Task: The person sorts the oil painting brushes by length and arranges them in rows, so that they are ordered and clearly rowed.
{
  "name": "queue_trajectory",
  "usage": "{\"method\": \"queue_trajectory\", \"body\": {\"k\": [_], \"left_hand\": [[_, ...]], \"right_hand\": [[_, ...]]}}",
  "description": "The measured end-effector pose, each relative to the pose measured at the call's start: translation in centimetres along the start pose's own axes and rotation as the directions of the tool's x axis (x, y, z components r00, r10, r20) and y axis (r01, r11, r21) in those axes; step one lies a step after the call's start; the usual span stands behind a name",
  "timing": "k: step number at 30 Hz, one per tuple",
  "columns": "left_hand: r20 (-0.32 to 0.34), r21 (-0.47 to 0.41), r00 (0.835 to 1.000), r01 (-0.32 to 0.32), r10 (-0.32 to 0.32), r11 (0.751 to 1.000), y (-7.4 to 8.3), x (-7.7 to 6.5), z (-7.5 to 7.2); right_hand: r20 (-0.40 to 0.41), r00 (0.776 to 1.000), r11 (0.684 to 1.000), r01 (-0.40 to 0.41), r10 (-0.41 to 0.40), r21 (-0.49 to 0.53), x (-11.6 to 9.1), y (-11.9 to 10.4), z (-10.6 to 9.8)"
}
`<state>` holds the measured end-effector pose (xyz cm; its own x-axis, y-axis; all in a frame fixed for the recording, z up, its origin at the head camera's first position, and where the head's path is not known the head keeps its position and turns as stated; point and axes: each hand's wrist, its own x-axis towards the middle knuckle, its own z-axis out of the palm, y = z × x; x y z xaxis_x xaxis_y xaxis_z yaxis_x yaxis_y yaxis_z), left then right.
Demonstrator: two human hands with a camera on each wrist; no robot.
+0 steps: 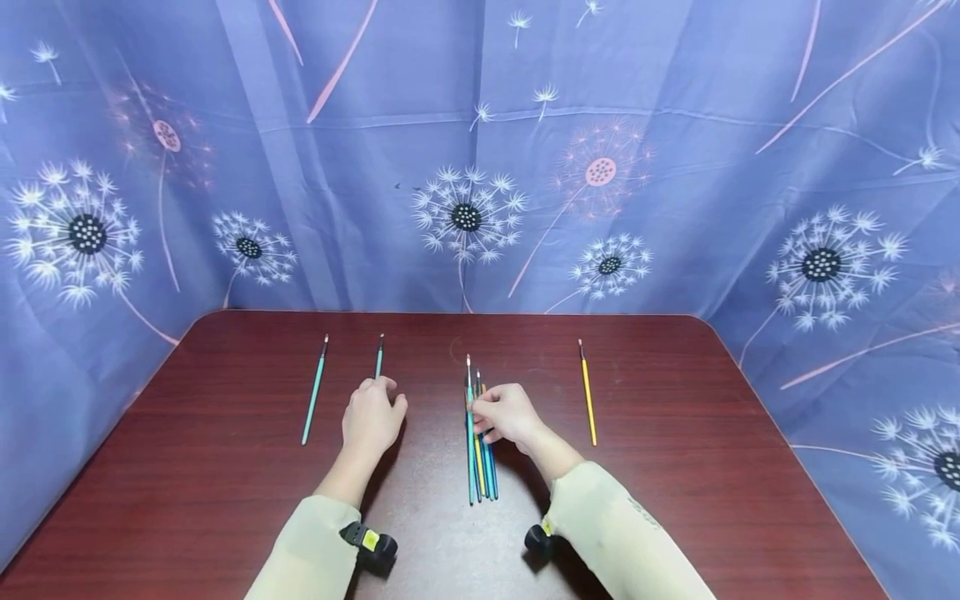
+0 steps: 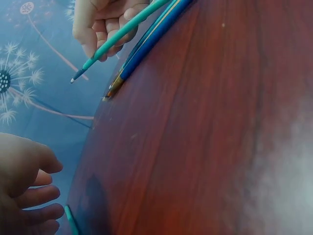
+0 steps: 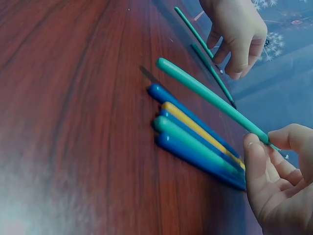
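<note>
My right hand pinches a teal paintbrush between thumb and fingertips near its bristle end, as the right wrist view shows. Below that brush, several blue, yellow and teal paintbrushes lie side by side on the table, partly hidden by the hand in the head view. My left hand hovers over another teal paintbrush with fingers loosely bent and nothing gripped. Part of that brush is hidden under the hand; its tip points away from me.
A teal paintbrush lies alone to the left on the reddish-brown table, and a yellow paintbrush lies to the right. Behind the table's far edge hangs a blue curtain with dandelion prints. Each sleeve carries a small wrist camera.
</note>
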<state>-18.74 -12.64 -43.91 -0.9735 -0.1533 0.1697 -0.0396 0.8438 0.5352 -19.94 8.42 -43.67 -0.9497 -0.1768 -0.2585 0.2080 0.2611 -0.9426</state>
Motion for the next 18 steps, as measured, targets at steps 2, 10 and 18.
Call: {"method": "queue_trajectory", "body": {"k": [2, 10, 18], "left_hand": [[-0.005, -0.006, 1.0, 0.006, -0.006, 1.0, -0.3, -0.1, -0.2], [-0.039, -0.014, 0.999, 0.02, -0.021, 1.0, -1.5, -0.4, -1.1], [-0.103, 0.075, 0.994, 0.031, -0.024, 0.997, -3.6, -0.3, -2.9]], "right_hand": [[0.004, 1.0, 1.0, 0.002, -0.002, 0.0, 0.0, -0.2, 0.3], [0.039, 0.999, 1.0, -0.005, 0.004, 0.019, 0.7, -0.6, 1.5], [0.061, 0.998, 1.0, -0.006, 0.005, 0.009, 0.8, -1.2, 2.8]]}}
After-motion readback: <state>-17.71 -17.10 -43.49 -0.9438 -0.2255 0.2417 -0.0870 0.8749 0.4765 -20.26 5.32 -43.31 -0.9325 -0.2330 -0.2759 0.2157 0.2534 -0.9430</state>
